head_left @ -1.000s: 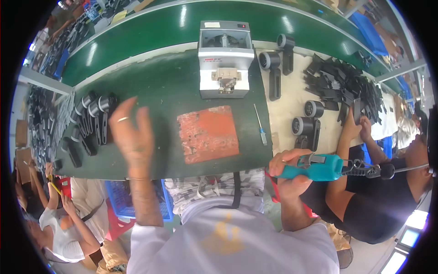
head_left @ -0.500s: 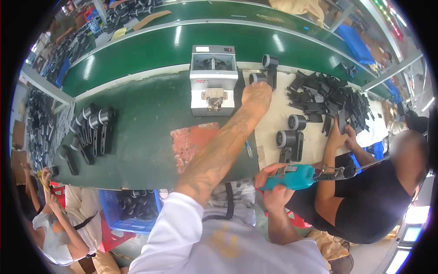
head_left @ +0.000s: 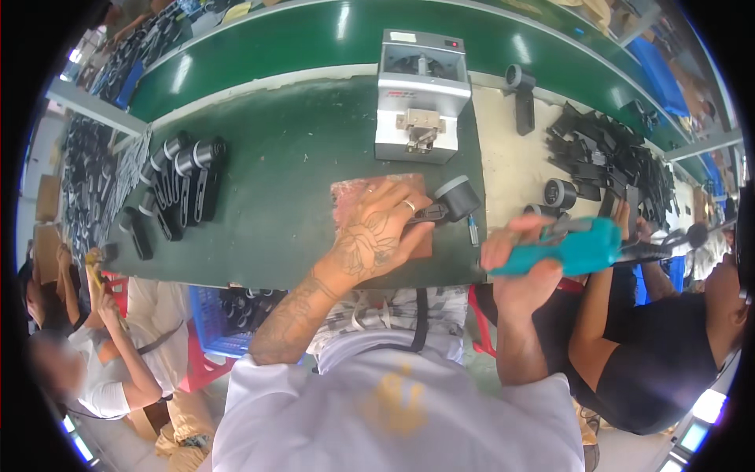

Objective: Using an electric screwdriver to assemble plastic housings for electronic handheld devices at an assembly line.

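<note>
My left hand [head_left: 370, 232] is closed around the handle of a black hair dryer [head_left: 458, 198] with a round, grey-rimmed head. It lies over a worn red pad [head_left: 350, 195] at the front of the green bench, the dryer's head pointing right. The fingers hide most of the handle. To the right, my right hand [head_left: 528, 279] grips a teal electric screwdriver [head_left: 578, 245], slightly blurred, held level above the bench edge with its cable running right. Beyond the pad stands a grey screw feeder [head_left: 421, 102]. A small blue-handled tool [head_left: 473, 231] lies beside the dryer's head.
Several dryers [head_left: 185, 173] lie grouped on the left. Another dryer [head_left: 522, 102] stands right of the feeder, near a heap of black handle parts [head_left: 605, 153]. A co-worker [head_left: 653, 338] sits close on the right, another person [head_left: 118, 362] on the left. A blue crate [head_left: 206, 334] sits below the bench.
My left hand has come back from beside the feeder with a hair dryer and brought it to the red pad. The screwdriver stays in my right hand. The view has shifted.
</note>
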Demonstrator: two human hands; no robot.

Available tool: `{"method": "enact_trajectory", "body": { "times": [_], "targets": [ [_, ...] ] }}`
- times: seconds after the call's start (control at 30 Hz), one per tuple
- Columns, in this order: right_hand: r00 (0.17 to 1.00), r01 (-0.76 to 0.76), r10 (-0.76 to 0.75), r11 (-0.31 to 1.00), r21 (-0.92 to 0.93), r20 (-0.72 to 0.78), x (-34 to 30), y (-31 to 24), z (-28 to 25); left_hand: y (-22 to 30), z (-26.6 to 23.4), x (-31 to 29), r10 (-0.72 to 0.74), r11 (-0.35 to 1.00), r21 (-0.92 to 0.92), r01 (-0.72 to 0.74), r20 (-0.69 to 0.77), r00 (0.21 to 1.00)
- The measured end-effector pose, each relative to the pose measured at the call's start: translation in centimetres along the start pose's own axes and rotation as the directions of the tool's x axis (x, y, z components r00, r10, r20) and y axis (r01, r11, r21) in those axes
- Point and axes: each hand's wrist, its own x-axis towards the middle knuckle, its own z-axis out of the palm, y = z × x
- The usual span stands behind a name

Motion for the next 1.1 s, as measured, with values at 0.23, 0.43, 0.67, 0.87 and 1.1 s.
{"method": "enact_trajectory", "body": {
  "times": [0.23,0.43,0.67,0.87,1.1],
  "targets": [
    [0.972,0.22,-0.217,0.975,-0.026,0.089,8.0,2.2,4.9,-1.9,-1.0,-0.1,-0.087,0.986,-0.144,0.09,0.024,0.996],
    [0.958,0.281,-0.27,0.949,-0.14,0.094,13.0,4.9,7.9,-3.7,-0.7,-0.1,-0.056,0.994,-0.091,0.061,0.054,0.997],
    [0.918,0.371,-0.345,0.922,-0.114,0.198,14.2,7.5,8.3,-3.5,-0.2,-0.7,0.067,0.998,-0.012,-0.068,-0.038,0.997],
    [0.959,0.255,-0.23,0.955,-0.15,0.167,13.9,6.8,8.6,-3.8,-0.1,-0.4,-0.036,0.998,-0.046,0.035,-0.022,0.999],
    [0.975,0.19,-0.18,0.98,-0.065,0.134,10.8,4.7,7.1,-3.7,-0.1,-0.4,-0.059,0.997,-0.056,0.056,-0.042,0.997]
  ]
}}
